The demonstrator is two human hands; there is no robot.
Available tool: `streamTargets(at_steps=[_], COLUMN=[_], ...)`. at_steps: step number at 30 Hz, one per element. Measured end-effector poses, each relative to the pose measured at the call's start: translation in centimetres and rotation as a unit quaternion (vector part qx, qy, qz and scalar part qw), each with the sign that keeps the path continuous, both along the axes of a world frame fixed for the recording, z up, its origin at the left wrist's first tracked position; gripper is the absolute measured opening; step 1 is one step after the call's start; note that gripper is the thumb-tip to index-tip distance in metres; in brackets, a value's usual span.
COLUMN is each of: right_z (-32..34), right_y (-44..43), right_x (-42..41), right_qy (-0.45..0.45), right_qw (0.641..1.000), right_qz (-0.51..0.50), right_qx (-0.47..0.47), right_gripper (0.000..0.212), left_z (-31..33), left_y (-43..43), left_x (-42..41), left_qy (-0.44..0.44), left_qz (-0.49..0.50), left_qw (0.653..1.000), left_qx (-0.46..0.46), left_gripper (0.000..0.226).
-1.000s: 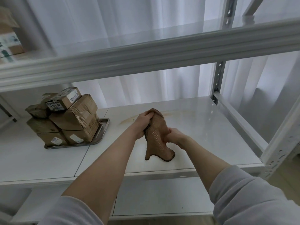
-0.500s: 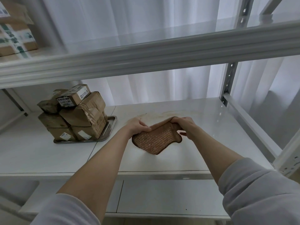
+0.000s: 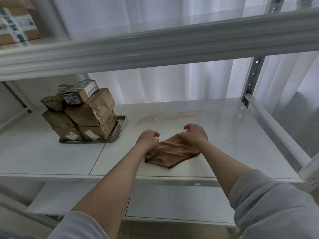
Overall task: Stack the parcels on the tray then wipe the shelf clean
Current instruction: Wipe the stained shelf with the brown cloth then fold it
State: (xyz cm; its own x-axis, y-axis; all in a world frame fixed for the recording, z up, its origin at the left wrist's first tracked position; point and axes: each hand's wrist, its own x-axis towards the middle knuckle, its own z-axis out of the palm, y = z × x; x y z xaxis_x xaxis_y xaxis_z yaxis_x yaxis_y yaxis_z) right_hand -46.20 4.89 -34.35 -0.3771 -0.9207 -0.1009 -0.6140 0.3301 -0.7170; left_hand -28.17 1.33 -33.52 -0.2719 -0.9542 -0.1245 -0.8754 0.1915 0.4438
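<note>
Several brown cardboard parcels [image 3: 86,116] stand stacked on a metal tray [image 3: 121,123] at the left of the white shelf [image 3: 233,135]. A brown cloth [image 3: 172,153] lies spread on the shelf in front of me. My left hand [image 3: 148,139] grips its left far corner and my right hand [image 3: 196,133] grips its right far corner, fingers curled. A brownish smear [image 3: 172,116] marks the shelf just beyond the hands.
The upper shelf's beam [image 3: 155,44] runs across overhead, with a taped box [image 3: 15,23] on it at the top left. A metal upright [image 3: 251,83] and side rail bound the shelf on the right. White curtains hang behind. A lower shelf [image 3: 172,200] shows below.
The cloth hung upright between my hands, then was turned flat and lowered. It now lies spread on the shelf with my hands farther apart at its far corners.
</note>
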Motion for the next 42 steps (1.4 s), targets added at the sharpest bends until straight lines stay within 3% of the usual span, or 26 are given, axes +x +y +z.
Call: streamTargets(at_steps=[3, 6, 15, 31, 37, 42], right_z=[-1.7, -3.9, -5.3, -5.6, -6.0, -5.9], right_y=[0.4, 0.0, -7.0, -14.7, -12.3, -10.3], right_x=[2.0, 3.5, 7.9, 20.5, 17.5, 10.7], right_qy=[0.144, 0.206, 0.168, 0.226, 0.235, 0.224], right_qw=[0.980, 0.957, 0.958, 0.881, 0.898, 0.921], right_qz=[0.103, 0.138, 0.193, 0.396, 0.351, 0.279], right_qx=[0.088, 0.153, 0.133, 0.128, 0.121, 0.154], right_gripper=[0.027, 0.048, 0.070, 0.063, 0.058, 0.055], left_z=[-2.1, -4.4, -6.3, -7.4, -6.7, -6.4], left_y=[0.9, 0.8, -4.2, -7.4, -6.9, -6.6], left_x=[-1.4, -2.3, 1.6, 12.9, 10.8, 4.5], left_qy=[-0.072, -0.158, -0.168, -0.148, -0.174, -0.187], left_qz=[-0.107, -0.153, -0.089, 0.062, 0.037, -0.033], left_qw=[0.991, 0.971, 0.979, 0.984, 0.979, 0.977], left_qx=[0.035, 0.091, 0.079, 0.078, 0.101, 0.097], left_gripper=[0.040, 0.062, 0.062, 0.080, 0.069, 0.068])
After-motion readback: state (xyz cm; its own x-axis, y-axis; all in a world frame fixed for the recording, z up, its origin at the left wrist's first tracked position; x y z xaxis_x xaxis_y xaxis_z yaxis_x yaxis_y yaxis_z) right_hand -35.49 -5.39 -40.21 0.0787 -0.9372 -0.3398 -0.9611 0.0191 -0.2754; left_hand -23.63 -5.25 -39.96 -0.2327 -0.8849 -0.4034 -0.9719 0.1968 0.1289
